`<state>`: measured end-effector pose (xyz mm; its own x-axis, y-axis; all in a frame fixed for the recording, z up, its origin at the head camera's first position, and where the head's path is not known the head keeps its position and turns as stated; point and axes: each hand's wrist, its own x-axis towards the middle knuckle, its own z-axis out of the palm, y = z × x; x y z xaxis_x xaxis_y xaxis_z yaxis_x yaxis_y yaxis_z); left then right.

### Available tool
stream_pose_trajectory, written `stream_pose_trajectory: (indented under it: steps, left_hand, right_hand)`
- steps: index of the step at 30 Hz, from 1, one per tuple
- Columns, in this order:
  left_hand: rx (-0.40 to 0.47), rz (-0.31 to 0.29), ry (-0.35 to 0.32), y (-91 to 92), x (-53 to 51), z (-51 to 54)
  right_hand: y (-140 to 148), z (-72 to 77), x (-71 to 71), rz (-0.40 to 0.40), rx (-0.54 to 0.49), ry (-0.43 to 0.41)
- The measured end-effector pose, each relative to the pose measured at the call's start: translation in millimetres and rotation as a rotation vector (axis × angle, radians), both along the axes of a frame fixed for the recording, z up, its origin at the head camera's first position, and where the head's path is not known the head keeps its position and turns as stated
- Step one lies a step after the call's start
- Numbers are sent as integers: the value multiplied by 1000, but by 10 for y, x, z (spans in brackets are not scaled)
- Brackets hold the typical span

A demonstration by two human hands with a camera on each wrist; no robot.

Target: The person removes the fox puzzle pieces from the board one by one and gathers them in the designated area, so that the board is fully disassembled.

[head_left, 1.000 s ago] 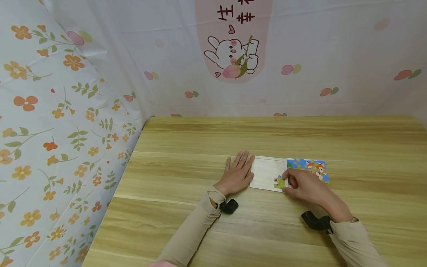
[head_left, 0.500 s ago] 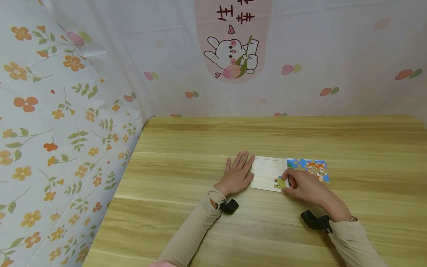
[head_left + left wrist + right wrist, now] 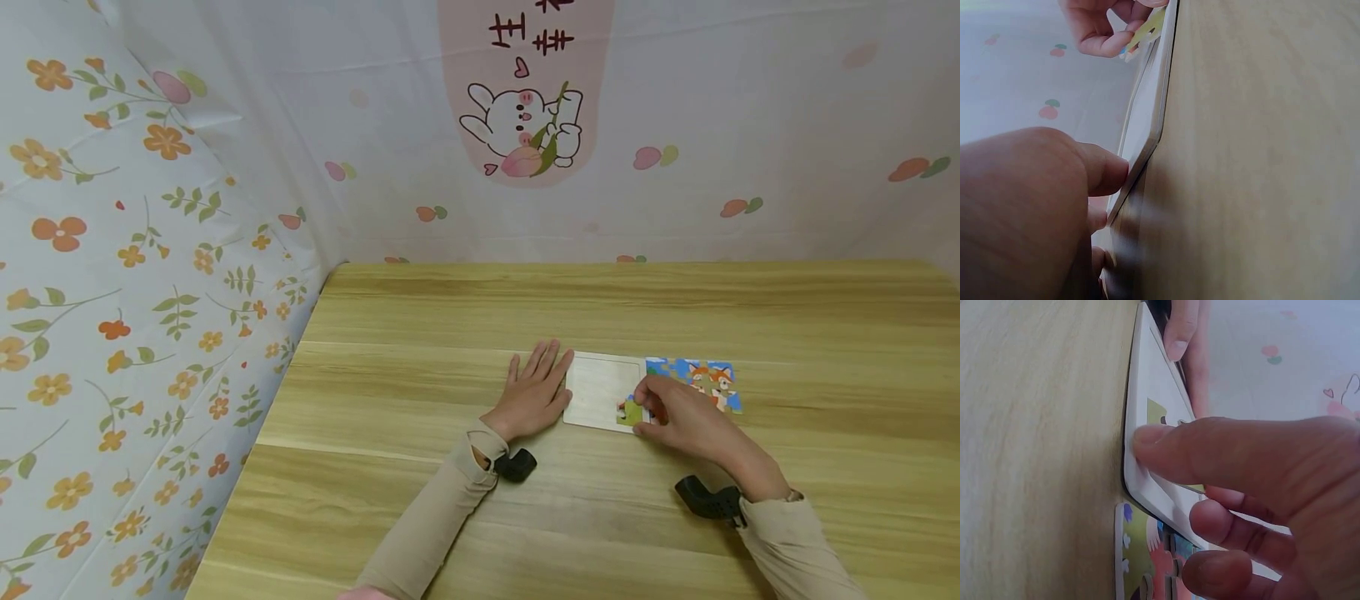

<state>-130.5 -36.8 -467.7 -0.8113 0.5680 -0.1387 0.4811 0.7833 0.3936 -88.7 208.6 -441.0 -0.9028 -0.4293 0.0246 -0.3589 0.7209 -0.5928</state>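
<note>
A white puzzle tray (image 3: 592, 387) lies flat on the table, bare over most of its inside. In its near right corner is a green puzzle piece (image 3: 628, 412), which my right hand (image 3: 692, 421) pinches between thumb and fingers. From the left wrist, that green piece (image 3: 1147, 30) looks tilted against the tray. My right thumb (image 3: 1160, 442) reaches over the tray's near rim in the right wrist view. Along the tray's left edge rests my left hand (image 3: 531, 402), fingers stretched out and thumb touching the side.
Right of the tray, partly behind my right hand, lies a joined picture puzzle (image 3: 720, 379) with orange animals on blue. A wooden table (image 3: 420, 333) extends all around. Printed white cloth (image 3: 375, 125) hangs behind it and on the left.
</note>
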Motion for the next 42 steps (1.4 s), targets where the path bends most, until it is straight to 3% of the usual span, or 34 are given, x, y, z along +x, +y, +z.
stream_pose_trajectory:
  steps: [42]
  left_hand:
    - [-4, -3, -5, 3, -3, 8]
  right_hand:
    - [88, -21, 46, -15, -19, -12]
